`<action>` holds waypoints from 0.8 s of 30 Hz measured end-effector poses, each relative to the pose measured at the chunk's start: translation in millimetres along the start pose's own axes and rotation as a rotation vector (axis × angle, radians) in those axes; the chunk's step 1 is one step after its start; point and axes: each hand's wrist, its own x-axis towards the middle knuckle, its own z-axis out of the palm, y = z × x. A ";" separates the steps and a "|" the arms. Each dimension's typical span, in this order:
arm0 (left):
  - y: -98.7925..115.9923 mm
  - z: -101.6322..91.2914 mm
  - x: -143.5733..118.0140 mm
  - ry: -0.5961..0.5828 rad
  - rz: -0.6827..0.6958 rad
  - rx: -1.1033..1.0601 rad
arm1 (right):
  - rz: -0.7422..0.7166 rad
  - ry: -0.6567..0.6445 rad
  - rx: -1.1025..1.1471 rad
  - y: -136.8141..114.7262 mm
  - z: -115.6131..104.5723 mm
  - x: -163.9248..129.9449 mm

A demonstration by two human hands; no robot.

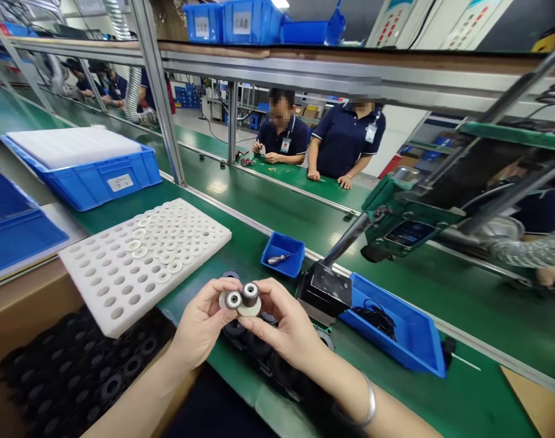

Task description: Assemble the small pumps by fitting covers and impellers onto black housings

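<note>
My left hand (203, 322) and my right hand (290, 327) meet in front of me over the green belt (277, 207). Between their fingertips they pinch two small round parts (241, 298), dark rings with pale washers on them, side by side. Directly under my hands lie several black ring-shaped cores (259, 347) on the belt. A white foam tray (143, 258) full of round holes, many holding white washers, lies just left of my left hand.
A black tray of dark rings (72, 377) sits at lower left. Blue bins: a small one (284, 252) with a metal tool, a larger one (396, 331) with black wires, one with white foam (86, 164). A green machine (405, 225) stands right. Two people work across the belt.
</note>
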 end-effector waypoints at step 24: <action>-4.1 46.7 -5.3 0.119 0.156 0.569 | 0.066 0.346 -0.077 15.8 -29.2 -40.9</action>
